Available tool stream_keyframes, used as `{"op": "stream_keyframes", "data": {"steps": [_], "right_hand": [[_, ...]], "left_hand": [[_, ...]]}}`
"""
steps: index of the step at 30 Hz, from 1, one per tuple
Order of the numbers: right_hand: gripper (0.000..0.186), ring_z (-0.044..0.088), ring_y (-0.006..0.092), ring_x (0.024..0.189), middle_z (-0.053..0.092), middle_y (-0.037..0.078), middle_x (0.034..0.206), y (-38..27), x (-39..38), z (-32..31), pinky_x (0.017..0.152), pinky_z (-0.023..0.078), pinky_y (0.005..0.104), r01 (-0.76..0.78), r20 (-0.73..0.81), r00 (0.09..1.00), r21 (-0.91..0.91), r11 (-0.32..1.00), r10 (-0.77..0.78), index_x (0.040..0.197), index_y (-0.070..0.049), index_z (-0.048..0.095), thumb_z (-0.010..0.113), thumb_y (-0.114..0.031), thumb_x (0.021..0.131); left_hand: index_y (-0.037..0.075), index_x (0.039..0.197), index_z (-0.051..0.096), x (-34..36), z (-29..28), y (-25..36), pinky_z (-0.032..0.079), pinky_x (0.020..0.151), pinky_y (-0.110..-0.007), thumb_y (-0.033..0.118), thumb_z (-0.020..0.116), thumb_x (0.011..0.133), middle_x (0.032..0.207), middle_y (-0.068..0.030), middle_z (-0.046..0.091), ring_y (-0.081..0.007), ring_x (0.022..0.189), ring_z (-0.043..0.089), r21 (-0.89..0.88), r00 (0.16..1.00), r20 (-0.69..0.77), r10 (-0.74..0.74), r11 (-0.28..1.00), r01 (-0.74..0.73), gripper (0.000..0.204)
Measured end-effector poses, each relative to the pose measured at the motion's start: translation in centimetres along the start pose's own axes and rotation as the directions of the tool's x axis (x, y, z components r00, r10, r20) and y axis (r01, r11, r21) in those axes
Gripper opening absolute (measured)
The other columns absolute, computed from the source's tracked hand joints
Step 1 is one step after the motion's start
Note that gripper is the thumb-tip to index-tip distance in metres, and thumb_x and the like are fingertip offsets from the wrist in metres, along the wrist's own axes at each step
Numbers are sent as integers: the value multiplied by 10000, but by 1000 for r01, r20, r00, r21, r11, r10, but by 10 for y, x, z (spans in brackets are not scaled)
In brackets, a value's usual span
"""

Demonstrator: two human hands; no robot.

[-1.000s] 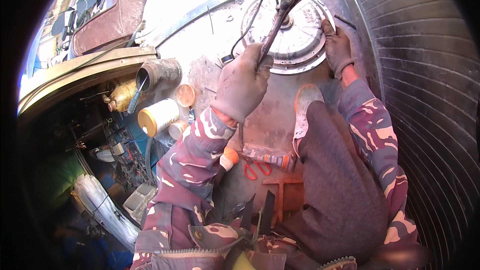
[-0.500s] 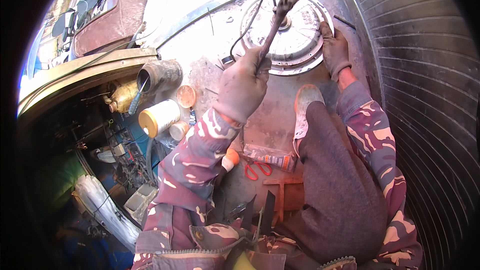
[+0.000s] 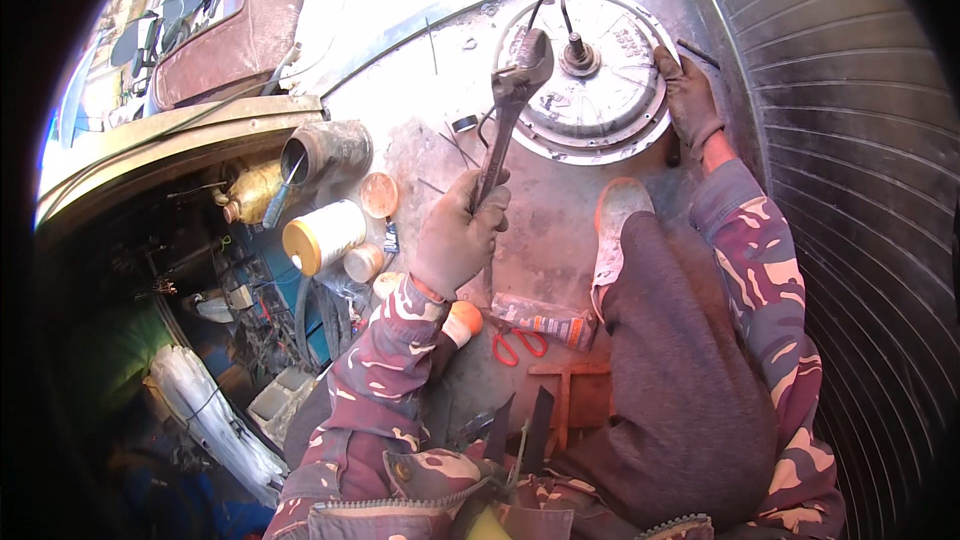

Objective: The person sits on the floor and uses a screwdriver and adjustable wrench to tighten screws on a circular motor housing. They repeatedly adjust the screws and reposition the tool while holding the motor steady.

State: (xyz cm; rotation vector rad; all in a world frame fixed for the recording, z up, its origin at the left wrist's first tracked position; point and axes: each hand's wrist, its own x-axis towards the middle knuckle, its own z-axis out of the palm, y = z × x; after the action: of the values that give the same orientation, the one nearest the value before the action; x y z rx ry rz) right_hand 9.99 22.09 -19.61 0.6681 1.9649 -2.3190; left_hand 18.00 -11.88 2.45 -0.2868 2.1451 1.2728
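My gloved left hand (image 3: 460,232) grips a long adjustable wrench (image 3: 507,90) by the handle, jaws pointing up, in front of the left side of a round silver metal disc housing (image 3: 614,99). The housing lies on the dusty metal floor, with a central shaft (image 3: 577,54) and a black cable looping from it. My gloved right hand (image 3: 678,88) holds the housing's right rim, fingers on the edge. Below it a tan shoe (image 3: 615,230) and my dark trouser leg show.
Ribbed metal wall (image 3: 838,70) at right. Left: metal cylinder (image 3: 342,150) with blue-handled tool, white tub (image 3: 337,233), small lids, cluttered dark recess (image 3: 200,330). Below: red-handled scissors (image 3: 517,345), tube (image 3: 545,320), red T-shaped metal piece (image 3: 563,390). Top left: brown upholstered piece (image 3: 205,45).
My left hand and the wrench have moved down and to the left, uncovering the housing's central shaft. My right hand stays on the rim, slightly further right in the picture.
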Motion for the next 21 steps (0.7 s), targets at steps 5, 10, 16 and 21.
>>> {"op": "stream_keyframes", "data": {"steps": [5,10,16,21], "right_hand": [[654,685,167,1090,758,115,1233,9,10,-7,971,548,314,68,76,995,41,997,-71,1383,63,676,698,-512,1072],[576,667,130,1079,736,75,1209,-3,14,-18,957,553,299,25,201,979,52,998,-35,1387,52,649,673,-448,1103],[592,660,132,1097,731,85,1225,-14,22,-21,979,546,297,29,281,960,-55,998,-12,1395,64,643,674,-450,1102],[595,656,141,1113,729,89,1239,-14,28,-26,1000,538,303,55,310,951,-130,990,-12,1400,63,644,657,-456,1109]], "left_hand": [[10,1297,670,23,0,-24,507,544,-288,265,644,1085,759,-46,680,-108,586,606,-82,999,31,-26,996,29,332],[0,1197,680,62,0,-20,517,558,-329,254,662,1075,774,-93,709,-157,598,658,5,991,65,121,993,-121,283],[-9,1133,679,74,-4,-8,560,666,-380,280,665,1082,789,-110,729,-207,721,734,238,985,90,145,958,-162,294],[-1,1111,677,68,0,-12,549,647,-364,283,667,1085,756,-94,713,-184,671,708,154,991,81,108,981,-119,285]]}}
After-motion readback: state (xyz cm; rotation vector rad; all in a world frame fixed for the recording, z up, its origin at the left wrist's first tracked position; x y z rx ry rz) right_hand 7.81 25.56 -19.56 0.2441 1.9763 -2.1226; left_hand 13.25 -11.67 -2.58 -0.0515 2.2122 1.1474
